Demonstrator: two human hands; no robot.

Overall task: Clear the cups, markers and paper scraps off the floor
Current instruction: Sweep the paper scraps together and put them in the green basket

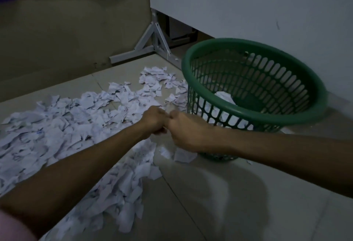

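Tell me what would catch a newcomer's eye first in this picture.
First, the wide spread of torn paper scraps across the floor, left and centre. Next, the green slotted basket at right by the white wall, a few scraps already inside. In front of it the left hand and right hand meet, fingers curled.

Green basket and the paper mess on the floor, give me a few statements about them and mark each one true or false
1. The green basket stands upright. False: it is tilted, its opening facing the camera.
2. Some paper already lies inside the basket. True.
3. The paper scraps mostly lie to the right of the basket. False: they spread to its left.
4. The left hand and right hand meet just in front of the basket. True.
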